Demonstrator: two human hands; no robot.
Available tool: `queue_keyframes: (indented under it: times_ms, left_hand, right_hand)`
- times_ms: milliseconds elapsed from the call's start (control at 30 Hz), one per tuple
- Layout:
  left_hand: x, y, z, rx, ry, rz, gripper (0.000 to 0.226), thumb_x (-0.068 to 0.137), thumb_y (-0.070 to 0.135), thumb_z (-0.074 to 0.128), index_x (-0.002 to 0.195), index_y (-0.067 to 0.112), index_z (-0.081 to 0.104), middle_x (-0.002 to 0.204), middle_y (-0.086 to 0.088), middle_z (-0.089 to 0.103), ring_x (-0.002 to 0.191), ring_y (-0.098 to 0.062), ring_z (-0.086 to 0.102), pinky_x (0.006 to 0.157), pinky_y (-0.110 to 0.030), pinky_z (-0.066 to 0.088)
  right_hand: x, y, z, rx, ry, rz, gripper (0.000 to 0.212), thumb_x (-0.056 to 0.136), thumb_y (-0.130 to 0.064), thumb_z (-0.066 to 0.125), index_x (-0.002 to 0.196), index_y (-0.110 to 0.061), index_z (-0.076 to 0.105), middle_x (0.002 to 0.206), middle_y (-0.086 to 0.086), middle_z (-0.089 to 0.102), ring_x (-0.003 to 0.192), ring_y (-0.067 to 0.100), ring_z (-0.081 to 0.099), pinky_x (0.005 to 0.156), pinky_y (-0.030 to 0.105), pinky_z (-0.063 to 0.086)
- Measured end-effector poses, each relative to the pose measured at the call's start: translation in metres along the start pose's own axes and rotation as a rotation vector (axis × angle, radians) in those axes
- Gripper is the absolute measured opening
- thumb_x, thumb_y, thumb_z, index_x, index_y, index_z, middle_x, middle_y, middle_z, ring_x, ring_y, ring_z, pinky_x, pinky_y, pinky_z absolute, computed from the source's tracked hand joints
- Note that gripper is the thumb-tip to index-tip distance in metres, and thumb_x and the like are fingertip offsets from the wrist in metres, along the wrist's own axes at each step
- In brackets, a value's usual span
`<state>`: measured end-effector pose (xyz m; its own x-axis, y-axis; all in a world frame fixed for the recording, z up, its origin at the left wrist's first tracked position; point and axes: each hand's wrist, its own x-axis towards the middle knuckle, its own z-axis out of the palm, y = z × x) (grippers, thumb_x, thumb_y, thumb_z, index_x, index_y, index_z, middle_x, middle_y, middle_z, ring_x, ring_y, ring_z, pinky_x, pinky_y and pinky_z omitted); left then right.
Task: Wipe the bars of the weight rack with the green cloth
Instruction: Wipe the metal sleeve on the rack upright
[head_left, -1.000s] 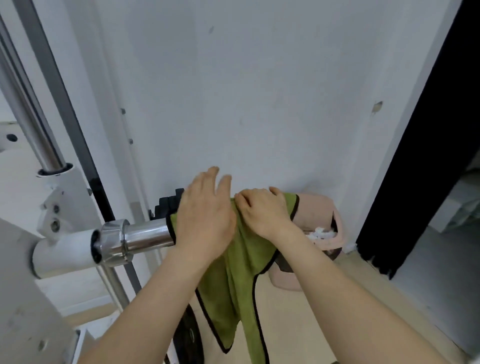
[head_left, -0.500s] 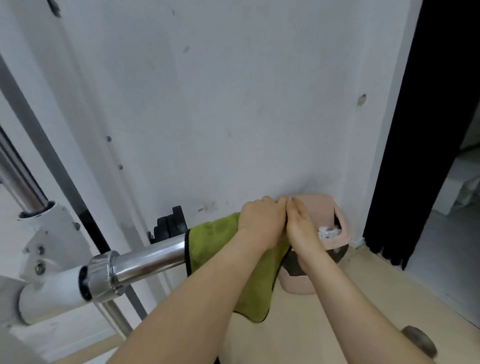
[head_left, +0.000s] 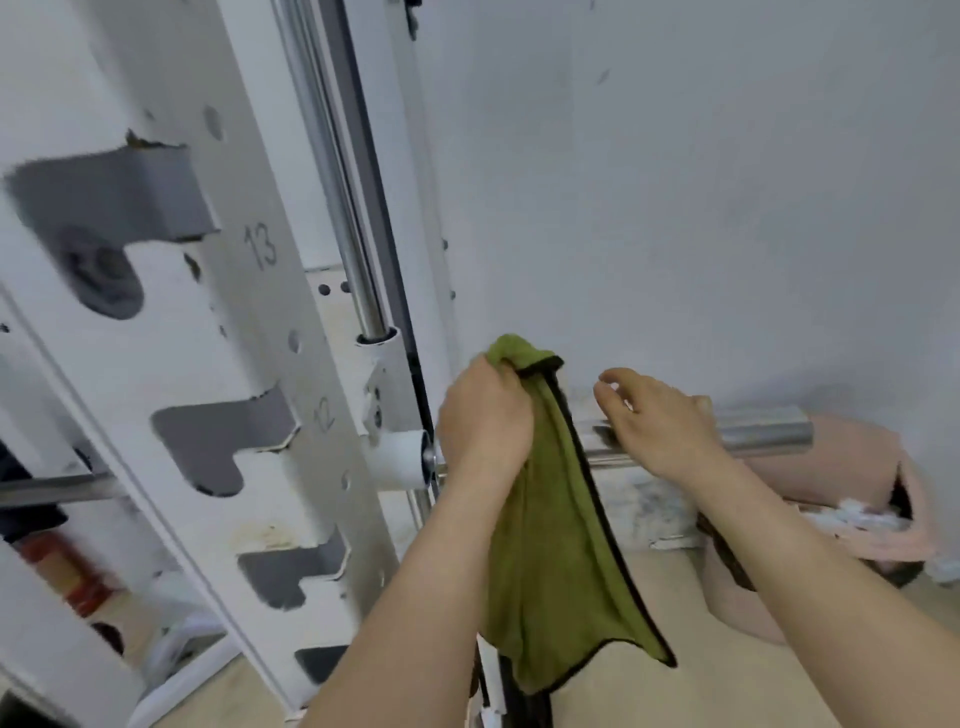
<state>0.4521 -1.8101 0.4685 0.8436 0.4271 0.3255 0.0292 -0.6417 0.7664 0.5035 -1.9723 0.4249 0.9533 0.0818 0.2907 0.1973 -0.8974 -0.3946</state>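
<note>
White-painted rack upright (head_left: 218, 332) at nine o'clock carries the stamped numbers 13 and 12 beside its notches. Left hand (head_left: 485, 415) grips the green cloth (head_left: 550, 525), which hangs lengthwise toward six o'clock across the chrome bar (head_left: 753, 431). The bar runs level toward three o'clock, where the right hand (head_left: 660, 421) rests on it, fingers loosely spread, holding nothing.

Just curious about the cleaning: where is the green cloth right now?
In the head view, centre: the green cloth hangs bunched from the left hand, beside the chrome bar.

Pink bin (head_left: 852, 530) beside white wall (head_left: 701, 208)
</note>
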Motion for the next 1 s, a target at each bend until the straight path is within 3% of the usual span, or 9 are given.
queue_keyframes:
  times_ms: [133,233,333,433,600,767,867,933,1000]
  left_hand:
    - [0.019,0.019,-0.028,-0.363,0.35,-0.053,0.023,0.101,0.02,0.032,0.092,0.017,0.053,0.078,0.009,0.05,0.076,-0.014,0.052,0.063,-0.026,0.037]
    - [0.021,-0.003,-0.009,0.096,0.274,0.156,0.016,0.097,0.017,0.036,0.095,0.015,0.052,0.089,0.0,0.057,0.08,-0.021,0.052,0.067,-0.032,0.041]
    - [0.009,-0.025,0.026,0.653,-0.034,0.184,0.023,0.093,0.019,0.037,0.076,0.019,0.052,0.081,-0.002,0.064,0.078,-0.024,0.053,0.098,-0.041,0.037]
    - [-0.001,-0.032,0.032,0.656,0.012,0.21,0.031,0.095,0.026,0.037,0.073,0.021,0.057,0.073,0.002,0.062,0.074,-0.021,0.051,0.103,-0.044,0.035]
    - [-0.052,-0.064,0.036,0.483,0.098,0.31,0.042,0.088,0.015,0.056,0.129,0.009,0.057,0.133,-0.006,0.058,0.129,-0.023,0.048,0.113,-0.044,0.027]
    - [-0.088,-0.058,0.018,0.323,-0.153,0.191,0.045,0.097,0.022,0.04,0.141,0.03,0.04,0.155,0.023,0.02,0.12,-0.013,0.05,0.089,-0.029,0.044]
    - [-0.091,-0.055,0.011,0.126,-0.113,0.176,0.025,0.096,0.023,0.042,0.112,0.03,0.06,0.125,0.021,0.054,0.094,-0.009,0.056,0.071,-0.024,0.041]
    - [-0.087,-0.052,0.012,0.041,-0.056,0.171,0.016,0.095,0.026,0.045,0.092,0.028,0.061,0.094,0.015,0.055,0.079,-0.006,0.052,0.064,-0.019,0.036]
    - [-0.081,-0.049,0.012,-0.018,0.001,0.14,0.015,0.095,0.026,0.046,0.09,0.027,0.06,0.09,0.012,0.05,0.075,-0.004,0.05,0.063,-0.02,0.036]
  right_hand:
    - [-0.002,0.001,0.0,-0.277,-0.024,-0.178,0.066,0.097,-0.059,0.014,0.069,-0.019,0.058,0.07,-0.003,0.062,0.071,0.024,0.058,0.074,0.036,0.037]
    - [-0.003,0.002,0.007,-0.351,0.089,-0.2,0.062,0.099,-0.051,0.02,0.061,-0.018,0.056,0.061,-0.003,0.056,0.06,0.024,0.051,0.063,0.033,0.035]
    - [0.003,0.002,0.006,-0.338,0.059,-0.181,0.057,0.097,-0.043,0.024,0.057,-0.015,0.054,0.059,-0.001,0.053,0.057,0.023,0.05,0.056,0.03,0.033]
    - [0.011,0.001,0.002,-0.302,-0.045,-0.149,0.048,0.095,-0.042,0.028,0.059,-0.017,0.05,0.064,0.0,0.049,0.066,0.026,0.05,0.061,0.032,0.035]
    - [0.027,-0.006,-0.006,-0.265,-0.283,-0.078,0.04,0.094,-0.041,0.03,0.067,-0.018,0.05,0.075,0.001,0.053,0.079,0.026,0.054,0.07,0.033,0.038]
    - [0.037,-0.015,-0.015,0.099,-0.622,0.045,0.045,0.098,-0.03,0.031,0.071,-0.005,0.058,0.063,0.011,0.067,0.051,0.026,0.065,0.069,0.038,0.055]
    - [0.042,-0.012,-0.014,0.168,-0.767,0.109,0.042,0.097,-0.026,0.038,0.073,-0.004,0.065,0.066,0.014,0.069,0.058,0.028,0.064,0.067,0.038,0.055]
    - [0.049,-0.008,-0.01,0.1,-0.57,0.072,0.031,0.092,-0.027,0.047,0.074,-0.011,0.066,0.076,0.009,0.069,0.074,0.029,0.064,0.071,0.033,0.051]
    - [0.052,-0.003,-0.005,0.01,-0.044,0.054,0.024,0.087,-0.025,0.046,0.079,-0.015,0.067,0.082,0.004,0.068,0.078,0.028,0.061,0.07,0.032,0.05]
